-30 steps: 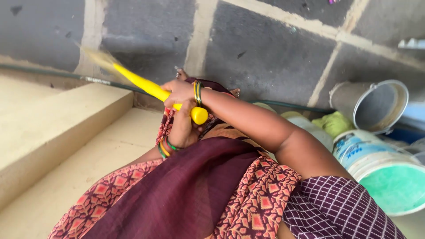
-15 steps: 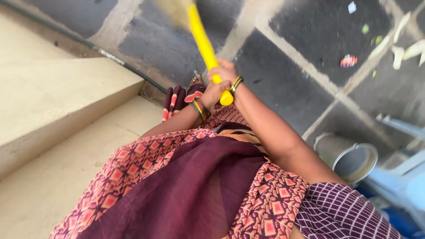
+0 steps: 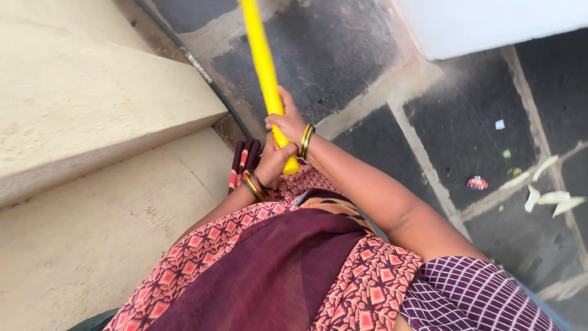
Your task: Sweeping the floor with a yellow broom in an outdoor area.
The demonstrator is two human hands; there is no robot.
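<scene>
— Yellow broom handle: where is it, and who has it?

— Both of mine. My right hand is wrapped tight around it, fingers curled fully over the shaft, bangles at the wrist. My left hand is closed just below, touching the right, near the handle's rounded end by my lap.

— And the rest of it?

— It runs up and away from me, over the dark stone floor, out past the top edge. Its far end is out of sight.

— What's around you?

— Pale concrete steps on my left, a thin hose along their foot, bits of litter off to the right.
</scene>
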